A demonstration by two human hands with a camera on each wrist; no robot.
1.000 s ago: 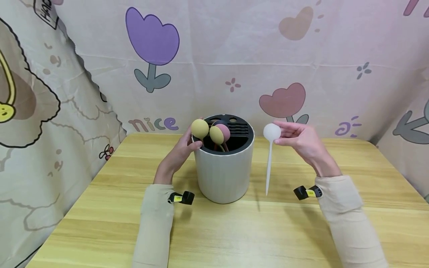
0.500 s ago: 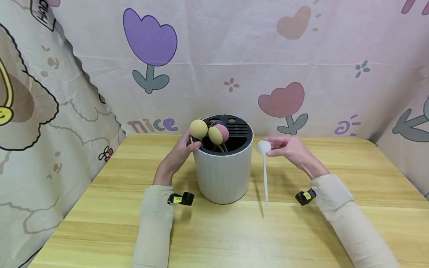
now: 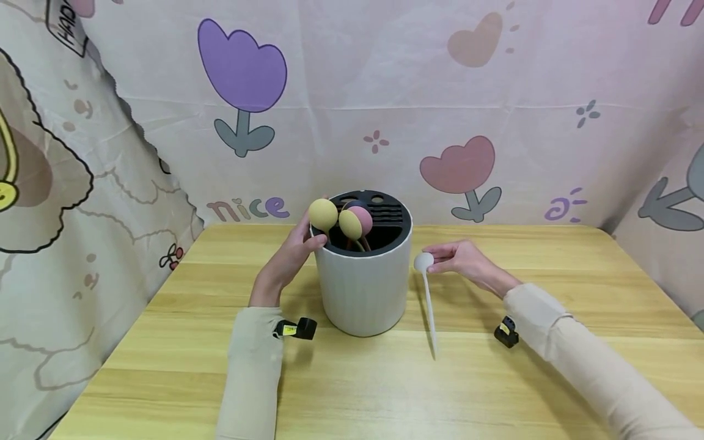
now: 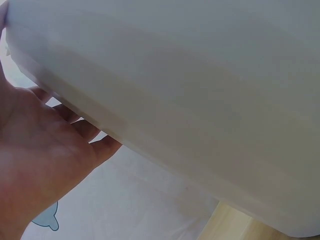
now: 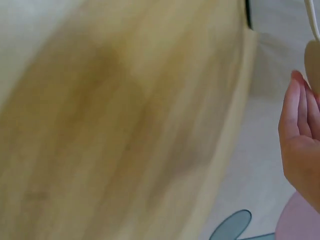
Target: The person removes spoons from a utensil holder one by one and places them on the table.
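"What's in the head view?"

"The left hand [image 3: 291, 253] grips the white container [image 3: 363, 293], thumb at the rim. The right hand [image 3: 464, 263] pinches the head of a white spoon [image 3: 423, 261] just beside the container, on its right, with the handle slanting down. I can't tell whether its tip touches the counter [image 3: 352, 391]."

"And in the container?"

"A yellow round head [image 3: 322, 214] and a pink round head [image 3: 361, 219] stick up over the black top [image 3: 387, 221]."

"The left wrist view?"

"Mostly the container's pale wall, with the left hand's fingers against it."

"And the right wrist?"

"Counter over much of it. At the right edge, the right hand's fingers lie close together by the spoon's head, which is partly cut off."
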